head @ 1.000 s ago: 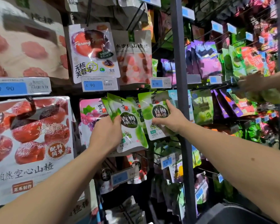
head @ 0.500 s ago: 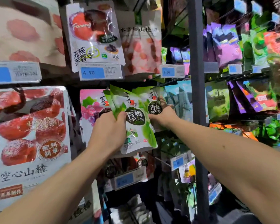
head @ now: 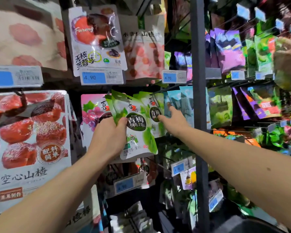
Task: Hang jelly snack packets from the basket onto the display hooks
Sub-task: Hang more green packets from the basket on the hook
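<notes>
Showing the right grip (head: 174,121) newly released from the seemingly hooked green packet (head: 154,102), fingertips (head: 160,117) on its label, with the left grip (head: 108,137) still clutching remaining packets (head: 138,132).

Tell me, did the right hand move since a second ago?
Yes. The right hand slid left, away from the dark post it overlapped before, and now only touches the green packet with straight fingers.

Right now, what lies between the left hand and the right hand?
In the head view, the bunch of green jelly packets that the left hand grips and, behind it, another green packet that the right hand touches.
</notes>
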A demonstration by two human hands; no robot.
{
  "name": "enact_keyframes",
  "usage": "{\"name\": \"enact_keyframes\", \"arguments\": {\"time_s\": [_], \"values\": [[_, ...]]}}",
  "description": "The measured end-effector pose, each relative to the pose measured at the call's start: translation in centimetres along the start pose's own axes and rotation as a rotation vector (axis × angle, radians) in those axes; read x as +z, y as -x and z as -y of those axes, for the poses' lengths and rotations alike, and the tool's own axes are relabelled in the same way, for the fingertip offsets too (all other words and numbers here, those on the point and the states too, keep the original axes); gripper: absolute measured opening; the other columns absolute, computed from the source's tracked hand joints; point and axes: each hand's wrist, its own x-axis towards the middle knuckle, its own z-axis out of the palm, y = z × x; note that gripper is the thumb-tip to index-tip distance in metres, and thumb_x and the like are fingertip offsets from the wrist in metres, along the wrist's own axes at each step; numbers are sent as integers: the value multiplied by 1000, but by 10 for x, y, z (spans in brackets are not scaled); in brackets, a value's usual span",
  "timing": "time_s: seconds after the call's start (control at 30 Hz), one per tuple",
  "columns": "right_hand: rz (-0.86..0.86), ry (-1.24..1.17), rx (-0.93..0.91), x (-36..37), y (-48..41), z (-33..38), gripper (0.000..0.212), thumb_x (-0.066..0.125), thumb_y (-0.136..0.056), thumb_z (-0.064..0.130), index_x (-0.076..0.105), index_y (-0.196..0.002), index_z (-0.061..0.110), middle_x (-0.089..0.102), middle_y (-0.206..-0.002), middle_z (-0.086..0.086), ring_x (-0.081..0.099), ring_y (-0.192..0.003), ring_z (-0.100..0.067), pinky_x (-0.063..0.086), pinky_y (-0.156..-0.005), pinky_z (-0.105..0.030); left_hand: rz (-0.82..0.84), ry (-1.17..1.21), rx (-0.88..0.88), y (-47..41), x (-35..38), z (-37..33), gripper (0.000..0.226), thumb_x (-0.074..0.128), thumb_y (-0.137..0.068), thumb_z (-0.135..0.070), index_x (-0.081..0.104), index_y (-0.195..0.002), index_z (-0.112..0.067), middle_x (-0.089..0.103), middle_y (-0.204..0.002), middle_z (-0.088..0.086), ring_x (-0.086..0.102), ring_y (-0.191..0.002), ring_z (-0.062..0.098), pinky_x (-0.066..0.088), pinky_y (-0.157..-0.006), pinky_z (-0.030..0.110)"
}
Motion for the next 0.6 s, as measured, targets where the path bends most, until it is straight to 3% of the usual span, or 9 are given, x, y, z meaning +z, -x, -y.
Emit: {"name": "enact_keyframes", "arguments": {"time_s": [0.07, 0.13, 0.23, 0.3, 0.43, 0.5, 0.6], "values": [[22, -127, -33, -11, 18, 2, 64, 56, -103, 40, 33, -159, 19, 44, -154, -9, 46, -139, -26, 36, -116, -40, 17, -4, -30, 1, 2, -2, 51, 46, -105, -34, 51, -67, -1, 56, -61, 14, 51, -59, 30, 36, -56, 36], [78, -275, -56, -20, 39, 6, 55, 56, -104, 36, 43, -155, 20, 60, -134, -3, 61, -118, -21, 48, -108, -42, 30, 3, -56, 4, 6, -4, 51, 46, -105, -34, 48, -62, -8, 53, -56, 8, 50, -57, 28, 34, -55, 34], [181, -417, -52, -30, 68, 14, 54, 59, -103, 33, 44, -154, 20, 65, -122, -4, 66, -92, -17, 59, -93, -39, 37, 11, -94, 8, 13, -10, 52, 46, -105, -36, 51, -60, -9, 57, -52, 10, 54, -49, 22, 34, -48, 28], [248, -402, -63, -35, 85, 19, 61, 63, -100, 37, 40, -155, 25, 65, -125, -6, 65, -94, -16, 60, -91, -37, 33, 18, -116, 11, 17, -13, 52, 47, -105, -37, 49, -60, -11, 55, -53, 7, 51, -49, 22, 32, -49, 29], [322, -228, -123, -40, 105, 23, 86, 74, -87, 52, 28, -159, 38, 51, -140, 5, 52, -128, -13, 46, -101, -31, 56, 61, -117, 14, 24, -15, 52, 49, -104, -39, 49, -59, -13, 52, -53, 3, 49, -51, 24, 37, -53, 32], [321, -207, -127, -37, 109, 23, 93, 80, -83, 49, 28, -159, 38, 46, -142, 9, 43, -134, -11, 37, -106, -30, 63, 58, -105, 15, 27, -18, 50, 50, -104, -40, 53, -63, -11, 56, -58, 4, 52, -56, 24, 35, -53, 33], [268, -285, -62, -34, 108, 20, 96, 89, -77, 37, 36, -156, 38, 48, -149, 7, 46, -135, -14, 40, -112, -35, 70, 72, -73, 16, 28, -18, 45, 55, -101, -43, 63, -69, -13, 64, -65, 6, 59, -65, 25, 38, -56, 31]]}}
